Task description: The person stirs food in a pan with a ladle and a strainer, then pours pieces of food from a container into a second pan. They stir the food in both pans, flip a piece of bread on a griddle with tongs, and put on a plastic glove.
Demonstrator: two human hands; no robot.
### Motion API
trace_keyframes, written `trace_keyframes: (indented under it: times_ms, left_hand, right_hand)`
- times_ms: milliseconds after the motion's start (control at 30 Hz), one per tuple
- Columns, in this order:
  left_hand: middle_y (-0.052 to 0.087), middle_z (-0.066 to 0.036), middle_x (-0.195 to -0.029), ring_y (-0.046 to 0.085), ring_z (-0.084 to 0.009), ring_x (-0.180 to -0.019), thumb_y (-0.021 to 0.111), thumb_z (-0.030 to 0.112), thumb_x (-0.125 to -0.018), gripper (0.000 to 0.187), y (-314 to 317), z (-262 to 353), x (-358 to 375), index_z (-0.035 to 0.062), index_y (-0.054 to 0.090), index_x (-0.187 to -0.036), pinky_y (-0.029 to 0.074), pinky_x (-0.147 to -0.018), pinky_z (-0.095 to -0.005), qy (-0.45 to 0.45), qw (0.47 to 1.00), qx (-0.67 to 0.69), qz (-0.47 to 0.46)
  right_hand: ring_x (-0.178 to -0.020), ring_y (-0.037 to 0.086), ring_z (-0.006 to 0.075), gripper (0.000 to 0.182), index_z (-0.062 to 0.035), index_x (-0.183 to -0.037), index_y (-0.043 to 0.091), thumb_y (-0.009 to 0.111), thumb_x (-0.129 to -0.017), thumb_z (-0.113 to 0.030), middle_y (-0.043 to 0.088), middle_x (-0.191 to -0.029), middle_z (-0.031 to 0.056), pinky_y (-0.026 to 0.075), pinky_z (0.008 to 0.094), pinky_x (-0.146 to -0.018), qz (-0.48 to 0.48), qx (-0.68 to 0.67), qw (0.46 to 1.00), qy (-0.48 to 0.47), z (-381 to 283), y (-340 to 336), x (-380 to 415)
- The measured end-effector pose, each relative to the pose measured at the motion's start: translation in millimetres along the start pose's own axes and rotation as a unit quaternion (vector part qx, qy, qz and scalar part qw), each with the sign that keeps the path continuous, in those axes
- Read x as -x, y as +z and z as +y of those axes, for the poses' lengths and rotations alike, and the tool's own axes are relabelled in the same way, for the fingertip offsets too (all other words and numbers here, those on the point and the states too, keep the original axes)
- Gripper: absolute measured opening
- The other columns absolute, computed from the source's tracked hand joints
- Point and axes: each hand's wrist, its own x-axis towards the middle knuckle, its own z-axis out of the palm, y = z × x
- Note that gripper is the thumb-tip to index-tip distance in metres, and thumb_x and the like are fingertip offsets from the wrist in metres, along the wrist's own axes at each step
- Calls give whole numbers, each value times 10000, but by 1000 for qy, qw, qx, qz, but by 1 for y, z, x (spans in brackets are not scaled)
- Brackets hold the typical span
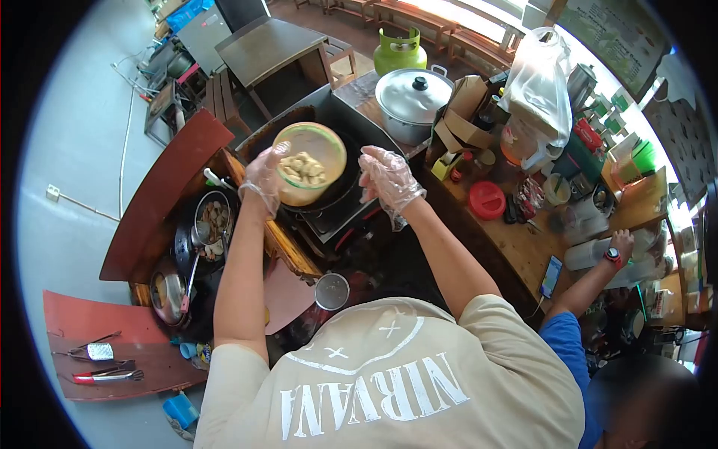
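A yellow-green, see-through bowl [318,136] with pale food pieces [303,169] inside is tilted over a dark wok [350,183] on the stove. My left hand [262,178], in a clear plastic glove, grips the bowl by its left rim. Right of the bowl, apart from it, my right hand [389,178] wears a similar glove. Its fingers are curled together, and I cannot tell whether anything is in them.
A lidded silver pot [415,101] and a green gas cylinder [400,51] stand beyond the stove. At left are a pan with food [215,217] and a glass-lidded pan [170,295]. A red lid [487,200] lies right. Another person's hand [621,243] reaches among plastic containers.
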Motion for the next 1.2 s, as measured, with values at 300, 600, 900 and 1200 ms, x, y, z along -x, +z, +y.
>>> trace_keyframes:
  times_ms: [300, 600, 900, 1200]
  left_hand:
    - [598, -144, -1251, 614, -189, -1072, 760, 374, -816, 694, -105, -8, -62, -51, 535, -1316, 508, -897, -316, 94, 978, -160, 98]
    - [524, -170, -1348, 495, -235, -1266, 640, 380, -902, 618, -126, -13, -14, -43, 527, -1337, 375, -1098, -366, 171, 973, -37, 152]
    - [596, -112, -1199, 565, -185, -1129, 658, 294, -876, 491, -108, -6, 35, -35, 593, -1234, 431, -1013, -331, 175, 956, -70, 225]
    - [604, -102, -1210, 576, -177, -1122, 668, 304, -880, 512, -95, -6, 30, -32, 585, -1257, 440, -995, -313, 155, 956, -101, 229]
  right_hand:
    - [-567, 595, 199, 186, -24, -979, 621, 630, -899, -192, 622, -759, 85, 597, 416, -585, 17, 45, 920, 390, 172, -68, -16]
    - [-843, 661, 306, 261, 66, -1072, 546, 540, -980, -179, 641, -1004, 197, 595, 463, -810, 89, -328, 779, 528, 371, -27, -49]
    - [-618, 573, 226, 110, 32, -860, 489, 474, -958, -15, 508, -735, 119, 638, 394, -641, 219, -390, 795, 410, 371, 6, -55]
    - [-543, 575, 259, 172, 44, -791, 500, 476, -949, -17, 523, -693, 165, 644, 474, -595, 257, -216, 831, 443, 339, 22, -54]
